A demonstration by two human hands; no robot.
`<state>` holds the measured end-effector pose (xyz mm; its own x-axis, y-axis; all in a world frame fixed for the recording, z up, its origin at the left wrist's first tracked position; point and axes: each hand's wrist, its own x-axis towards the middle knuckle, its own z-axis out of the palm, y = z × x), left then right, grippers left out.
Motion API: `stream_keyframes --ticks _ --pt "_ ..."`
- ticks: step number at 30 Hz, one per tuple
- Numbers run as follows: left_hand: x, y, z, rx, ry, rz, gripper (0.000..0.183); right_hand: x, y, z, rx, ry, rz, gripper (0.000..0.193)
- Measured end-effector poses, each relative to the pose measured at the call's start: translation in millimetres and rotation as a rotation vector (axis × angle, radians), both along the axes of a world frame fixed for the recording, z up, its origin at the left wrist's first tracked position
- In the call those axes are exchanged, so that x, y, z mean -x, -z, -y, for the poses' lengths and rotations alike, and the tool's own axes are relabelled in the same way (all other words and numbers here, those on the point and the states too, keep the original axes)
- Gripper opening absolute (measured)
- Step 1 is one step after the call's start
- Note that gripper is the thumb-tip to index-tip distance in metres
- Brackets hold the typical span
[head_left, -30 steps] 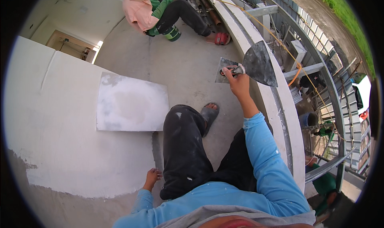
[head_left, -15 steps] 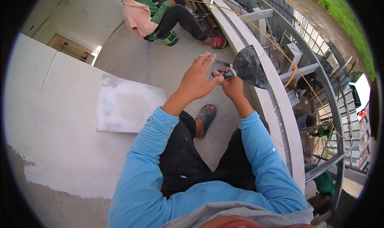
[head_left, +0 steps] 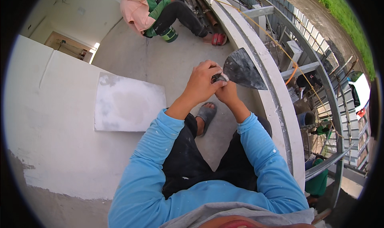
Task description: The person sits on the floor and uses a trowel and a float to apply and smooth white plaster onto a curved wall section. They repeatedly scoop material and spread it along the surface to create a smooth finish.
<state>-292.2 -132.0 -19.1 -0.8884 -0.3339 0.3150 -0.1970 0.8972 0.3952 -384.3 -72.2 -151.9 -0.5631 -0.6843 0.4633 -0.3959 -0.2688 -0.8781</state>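
Observation:
A putty knife with a broad, dark, smeared blade (head_left: pixel 245 69) sticks out to the right from my two hands, over the ledge side. My left hand (head_left: pixel 203 82) curls its fingers and thumb round the dark handle (head_left: pixel 218 77) near the base of the blade. Just below and against it, my right hand (head_left: pixel 227 93) is closed at the same handle; most of its fingers are hidden behind the left hand. Whitish residue (head_left: pixel 225 76) shows where the blade meets the grip. Whether a second tool lies between the palms I cannot tell.
A white-smeared board (head_left: pixel 130 104) rests left of my legs, beside a low white wall (head_left: pixel 60 120). A concrete ledge (head_left: pixel 276 120) curves along the right, with metal framing (head_left: pixel 338 108) and a yellow rope (head_left: pixel 280 48) beyond. A person (head_left: pixel 154 14) sits ahead near a green bucket (head_left: pixel 170 35).
My left hand, spread beside the putty knife before, has closed round its handle. The right hand has moved slightly down and left; the blade has shifted a little down and left.

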Motion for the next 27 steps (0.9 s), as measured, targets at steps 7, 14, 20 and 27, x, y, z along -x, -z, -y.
stream_keyframes --ticks 7,14,20,27 --pt "-7.4 -24.3 0.7 -0.125 -0.157 -0.192 0.025 13.2 -2.6 1.4 0.034 -0.069 -0.225 0.034" --pt "-12.3 -19.4 -0.4 -0.679 -0.345 -0.316 0.032 34.4 -8.5 8.5 0.026 0.282 0.012 0.041" --pt "-32.2 -25.9 17.3 -0.580 -0.447 -0.135 0.035 83.2 18.0 -2.0 -0.095 0.455 0.104 0.037" --pt "-47.9 -20.7 58.8 -0.577 -0.431 -0.029 0.035 121.7 67.3 4.3 -0.111 0.613 0.158 0.031"
